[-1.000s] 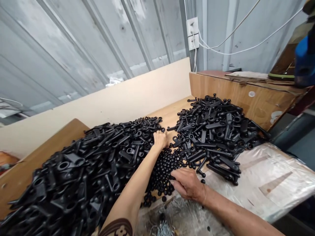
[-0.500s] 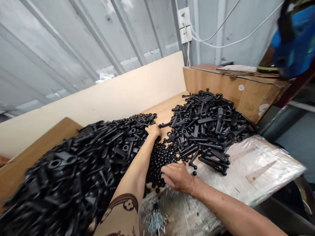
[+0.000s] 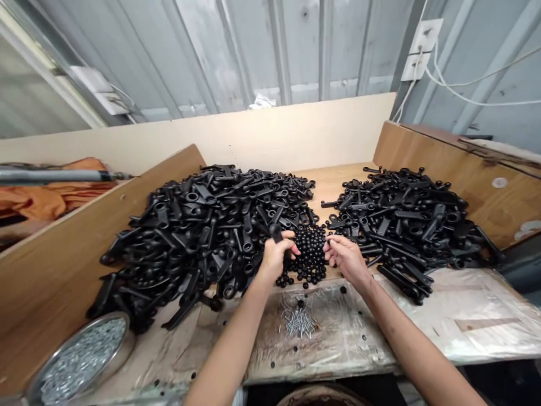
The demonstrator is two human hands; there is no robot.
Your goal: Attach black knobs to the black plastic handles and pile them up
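Note:
My left hand is closed around a black crank handle, whose end sticks up above the thumb and fingers. It is at the right edge of a big heap of similar black crank handles. Across from it, my right hand pinches a small black ball between thumb and fingertips, though fingers partly cover it. Between the two hands lies a spread of small black balls. Nearer to me, a little pile of silver screws rests on the plastic-covered table edge.
A second heap of black crank handles is on the right. A metal bowl full of small silvery pieces stands at front left. Wooden boards wall in both sides, with a pale back board behind.
The view has swung left, bringing in the bowl and left board. My left hand has come back from the heap's far edge with a crank handle; my right hand is raised in a pinch.

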